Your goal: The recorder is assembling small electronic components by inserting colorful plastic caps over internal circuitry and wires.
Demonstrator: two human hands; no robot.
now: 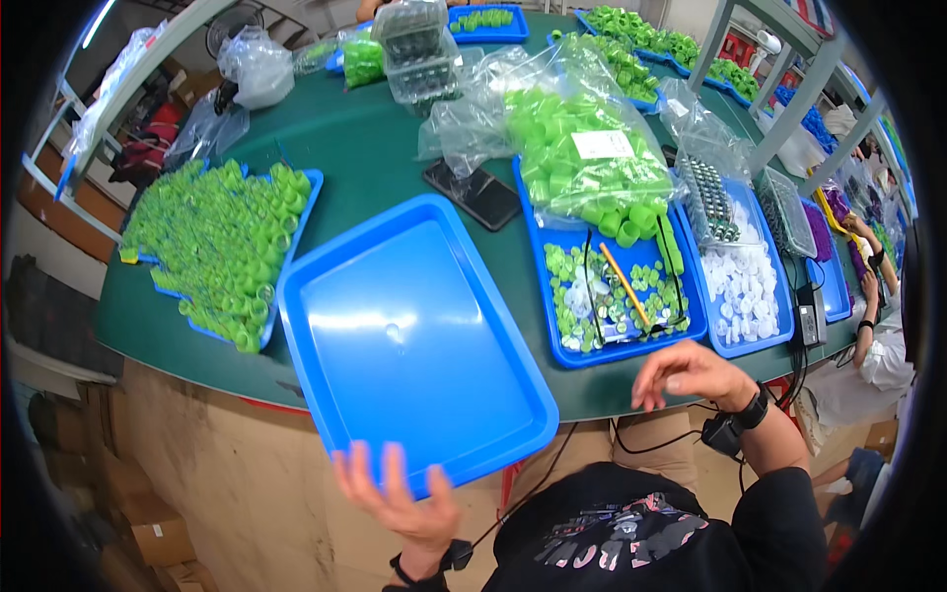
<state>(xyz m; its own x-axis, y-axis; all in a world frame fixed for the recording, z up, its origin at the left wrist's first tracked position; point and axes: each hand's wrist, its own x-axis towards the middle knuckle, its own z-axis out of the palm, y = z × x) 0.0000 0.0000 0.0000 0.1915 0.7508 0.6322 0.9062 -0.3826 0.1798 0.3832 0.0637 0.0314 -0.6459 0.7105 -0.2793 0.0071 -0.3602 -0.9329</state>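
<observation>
A large blue tray (pixel 395 375) lies at a slant over the table's near edge, its bottom bare. By its near rim is my left hand (pixel 400 498), fingers spread and slightly blurred; whether they touch the rim I cannot tell. My right hand (pixel 695 378) hovers before a second blue tray (pixel 636 351), fingers apart and loosely bent, holding nothing. In that tray are small green pieces (pixel 567 286), an orange stick (pixel 623 286) and thin black curved bars like eyeglasses. A clear bag of green cups (pixel 552 148) rests over its far end.
Green cups (pixel 222 257) heap a tray at left. Beyond the big tray lies a black phone (pixel 473 194). White discs (pixel 745 291) fill a tray at right, near a black adapter (pixel 811 321) and cables. Clear plastic boxes (pixel 414 49) stand farther back. Another person's hands (pixel 868 266) show far right.
</observation>
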